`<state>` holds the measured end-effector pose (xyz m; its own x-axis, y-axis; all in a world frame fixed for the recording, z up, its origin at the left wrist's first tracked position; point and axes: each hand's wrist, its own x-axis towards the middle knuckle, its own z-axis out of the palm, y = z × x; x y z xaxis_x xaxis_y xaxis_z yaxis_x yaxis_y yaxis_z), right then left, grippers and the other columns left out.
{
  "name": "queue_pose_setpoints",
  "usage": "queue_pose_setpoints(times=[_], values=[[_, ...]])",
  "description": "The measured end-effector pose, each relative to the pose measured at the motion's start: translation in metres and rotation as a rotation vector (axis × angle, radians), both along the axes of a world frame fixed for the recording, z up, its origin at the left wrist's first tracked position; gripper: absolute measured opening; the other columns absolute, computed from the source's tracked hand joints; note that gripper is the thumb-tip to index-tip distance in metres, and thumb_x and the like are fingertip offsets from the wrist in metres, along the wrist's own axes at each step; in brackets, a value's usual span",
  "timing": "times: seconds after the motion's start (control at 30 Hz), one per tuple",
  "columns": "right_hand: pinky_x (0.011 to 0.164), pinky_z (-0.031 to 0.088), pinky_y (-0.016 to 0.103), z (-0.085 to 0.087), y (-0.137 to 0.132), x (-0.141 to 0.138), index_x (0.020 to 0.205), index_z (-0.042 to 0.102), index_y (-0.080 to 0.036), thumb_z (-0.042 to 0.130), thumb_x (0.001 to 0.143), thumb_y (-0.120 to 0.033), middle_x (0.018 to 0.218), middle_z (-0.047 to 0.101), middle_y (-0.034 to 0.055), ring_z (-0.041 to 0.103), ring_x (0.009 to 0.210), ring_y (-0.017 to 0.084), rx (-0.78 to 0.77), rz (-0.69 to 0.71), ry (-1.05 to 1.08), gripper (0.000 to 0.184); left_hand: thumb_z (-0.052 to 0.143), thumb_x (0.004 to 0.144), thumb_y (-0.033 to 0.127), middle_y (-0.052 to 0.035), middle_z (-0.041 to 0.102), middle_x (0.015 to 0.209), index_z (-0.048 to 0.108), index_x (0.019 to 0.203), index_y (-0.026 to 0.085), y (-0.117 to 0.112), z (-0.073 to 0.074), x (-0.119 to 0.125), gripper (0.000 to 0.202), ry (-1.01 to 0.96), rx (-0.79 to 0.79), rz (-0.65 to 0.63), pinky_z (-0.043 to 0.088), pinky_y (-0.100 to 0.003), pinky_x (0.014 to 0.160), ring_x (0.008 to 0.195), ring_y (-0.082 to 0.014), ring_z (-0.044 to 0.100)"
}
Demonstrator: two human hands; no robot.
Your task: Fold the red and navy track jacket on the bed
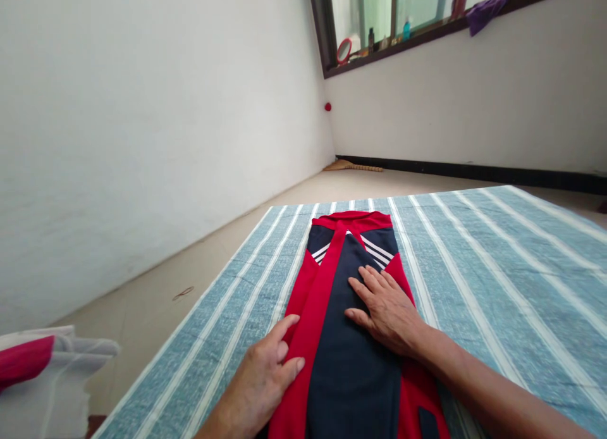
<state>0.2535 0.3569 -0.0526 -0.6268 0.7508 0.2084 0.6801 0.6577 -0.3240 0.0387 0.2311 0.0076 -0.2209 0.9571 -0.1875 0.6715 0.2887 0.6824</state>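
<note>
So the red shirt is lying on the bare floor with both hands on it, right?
Not quite: the head view shows the red shirt lying on a blue striped sheet, not the bare floor. The left hand and right hand are both on it.

Soft, even daylight comes from the window (412, 15) at far right, leaving the white walls bright and a little washed out. Shadows are faint. The picture is sharp at the centre, and wide-angle distortion tilts and bends the walls at the edges.
</note>
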Motion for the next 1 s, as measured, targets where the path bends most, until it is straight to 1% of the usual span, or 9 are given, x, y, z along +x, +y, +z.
queue_pose_setpoints(times=[0.1, 0.23, 0.33, 0.4, 0.5, 0.6, 0.73, 0.83, 1.0], values=[[0.110, 0.020, 0.050, 0.002, -0.001, -0.001, 0.140, 0.043, -0.019, 0.042, 0.093, -0.057, 0.148, 0.034, 0.0159, 0.027, 0.137, 0.033, 0.019, -0.014, 0.015, 0.060, 0.055, 0.072, 0.039, -0.0024, 0.067, 0.079, 0.055, 0.128, 0.020, 0.001, -0.005, -0.003, 0.059, 0.050, 0.006, -0.008, 0.051, -0.027, 0.069, 0.076, -0.0226, 0.065], [0.111, 0.017, 0.051, 0.008, -0.006, -0.003, 0.140, 0.042, -0.018, 0.044, 0.092, -0.058, 0.148, 0.033, 0.0168, 0.024, 0.138, 0.033, 0.081, 0.016, 0.055, 0.063, 0.053, 0.073, 0.041, -0.0084, 0.068, 0.104, 0.053, 0.130, 0.018, 0.000, -0.009, -0.005, 0.062, 0.086, -0.010, -0.024, 0.052, -0.032, 0.080, 0.093, -0.0267, 0.066], [0.111, 0.017, 0.052, 0.011, -0.010, -0.004, 0.140, 0.042, -0.020, 0.039, 0.091, -0.064, 0.148, 0.034, 0.0159, 0.024, 0.138, 0.032, 0.048, 0.080, 0.063, 0.067, 0.051, 0.076, 0.039, -0.0090, 0.069, 0.106, 0.050, 0.132, 0.017, -0.002, -0.011, -0.006, 0.061, 0.134, 0.012, -0.057, 0.053, -0.031, 0.079, 0.092, -0.0258, 0.068], [0.110, 0.017, 0.052, 0.010, -0.010, -0.004, 0.141, 0.042, -0.020, 0.034, 0.090, -0.069, 0.148, 0.034, 0.0163, 0.025, 0.138, 0.032, 0.002, 0.104, 0.045, 0.071, 0.049, 0.079, 0.037, -0.0081, 0.071, 0.095, 0.050, 0.133, 0.017, -0.004, -0.012, -0.005, 0.057, 0.240, 0.055, -0.076, 0.055, -0.031, 0.075, 0.083, -0.0247, 0.069], [0.110, 0.015, 0.053, 0.009, -0.010, -0.005, 0.143, 0.039, -0.020, 0.030, 0.089, -0.071, 0.149, 0.032, 0.0172, 0.023, 0.138, 0.033, -0.024, 0.103, 0.023, 0.074, 0.049, 0.083, 0.036, -0.0089, 0.071, 0.094, 0.057, 0.126, 0.019, -0.009, -0.012, 0.001, 0.047, 0.466, 0.262, -0.126, 0.055, -0.035, 0.078, 0.084, -0.0258, 0.069], [0.111, 0.015, 0.053, 0.007, -0.010, -0.006, 0.143, 0.038, -0.020, 0.031, 0.090, -0.070, 0.150, 0.030, 0.0169, 0.022, 0.139, 0.033, -0.023, 0.102, 0.021, 0.073, 0.053, 0.086, 0.037, -0.0074, 0.064, 0.121, 0.059, 0.122, 0.026, -0.016, -0.010, 0.016, 0.038, 0.605, 0.509, -0.321, 0.049, -0.035, 0.096, 0.110, -0.0262, 0.061], [0.111, 0.014, 0.053, 0.008, -0.010, -0.006, 0.144, 0.037, -0.019, 0.034, 0.092, -0.064, 0.150, 0.029, 0.0170, 0.021, 0.139, 0.033, -0.027, 0.101, 0.011, 0.069, 0.051, 0.090, 0.043, -0.0084, 0.054, 0.135, 0.039, 0.141, 0.025, -0.023, -0.016, 0.039, 0.055, 0.701, 0.615, -0.591, 0.046, -0.034, 0.101, 0.121, -0.0237, 0.053], [0.111, 0.014, 0.052, 0.010, -0.011, -0.006, 0.144, 0.038, -0.018, 0.040, 0.093, -0.056, 0.150, 0.028, 0.0176, 0.021, 0.139, 0.032, -0.033, 0.099, -0.002, 0.064, 0.047, 0.092, 0.047, -0.0139, 0.047, 0.141, 0.017, 0.149, 0.016, -0.025, -0.024, 0.048, 0.071, 0.820, 0.590, -0.627, 0.044, -0.040, 0.101, 0.125, -0.0263, 0.049], [0.111, 0.014, 0.051, 0.011, -0.010, -0.006, 0.143, 0.039, -0.018, 0.043, 0.092, -0.049, 0.150, 0.029, 0.0171, 0.022, 0.139, 0.031, -0.025, 0.090, 0.004, 0.060, 0.046, 0.093, 0.042, -0.0118, 0.038, 0.147, 0.005, 0.151, 0.020, -0.025, -0.033, 0.046, 0.074, 0.886, 0.542, -0.653, 0.043, -0.043, 0.102, 0.130, -0.0276, 0.043]])
